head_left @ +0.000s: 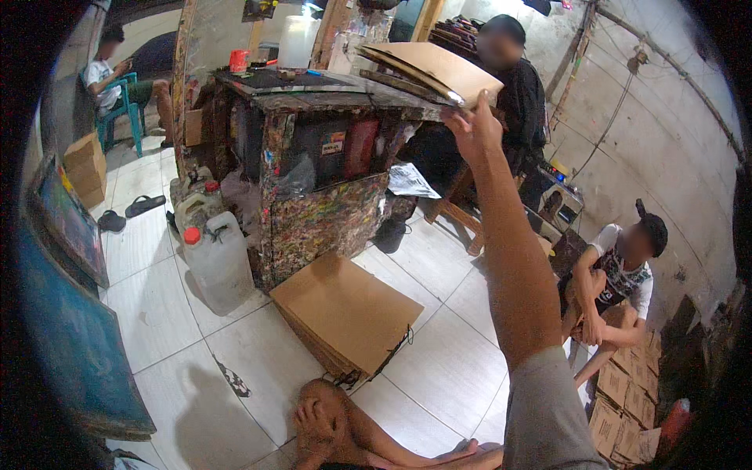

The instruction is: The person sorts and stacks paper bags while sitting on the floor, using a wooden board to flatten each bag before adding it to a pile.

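Note:
My right arm stretches up to the table. My right hand (476, 129) is at the near right corner of a brown cardboard sheet (450, 69), its fingers closed on the edge. Other flat pieces lie beneath that sheet, which overhangs the paint-stained table (270, 106). Low in view, my left hand (317, 427) rests with bent fingers round my bare knee (323, 392). In front of me a stack of brown cardboard sheets (352, 309) lies on the white tiled floor.
Plastic jerrycans (219, 262) stand left of the table. Framed panels (74, 313) lean at far left. A person in black (521, 98) stands behind the table; another (619, 274) sits at right near flat cardboard pieces (623, 399). A third (110, 82) sits on a chair.

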